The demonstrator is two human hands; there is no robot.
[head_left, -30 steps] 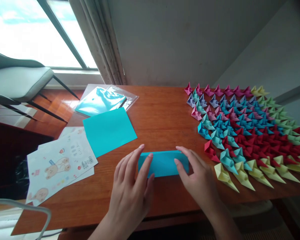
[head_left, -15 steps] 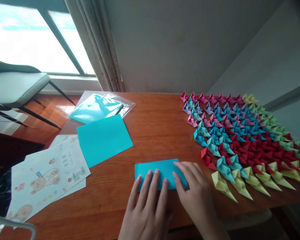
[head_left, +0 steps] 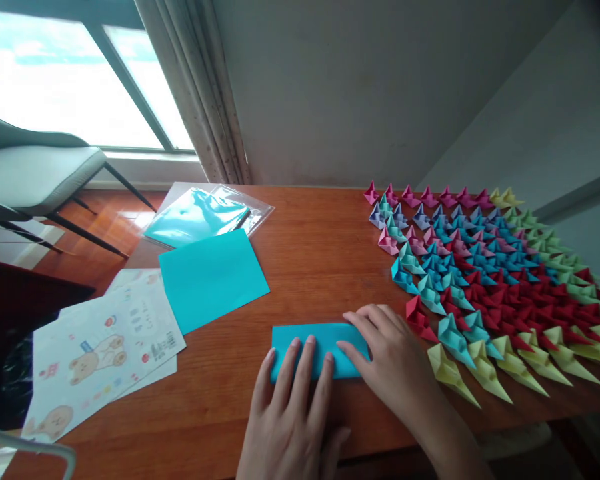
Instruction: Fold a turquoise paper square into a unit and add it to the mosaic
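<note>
A folded bright blue paper (head_left: 313,331) lies as a wide strip on the wooden table, near the front edge. My left hand (head_left: 295,407) rests palm down with spread fingertips on the paper's lower left and middle; its fingers are open. My right hand (head_left: 387,347) is over the strip's right end. Its index fingertip touches the top edge near the right corner and its thumb lies lower on the surface, apart from it; the right corner is partly hidden beneath this hand.
Rows of folded paper boats (head_left: 500,293) in several colours cover the table's right. To the left lie a flat blue sheet (head_left: 215,280), a clear plastic packet of blue paper (head_left: 197,217) and bear-printed sheets (head_left: 100,360). A chair (head_left: 45,173) stands by the window.
My right hand has slid slightly up and left along the paper's right end, its index finger now at the top edge. The left hand stays flat. The strip's edges look more even.
</note>
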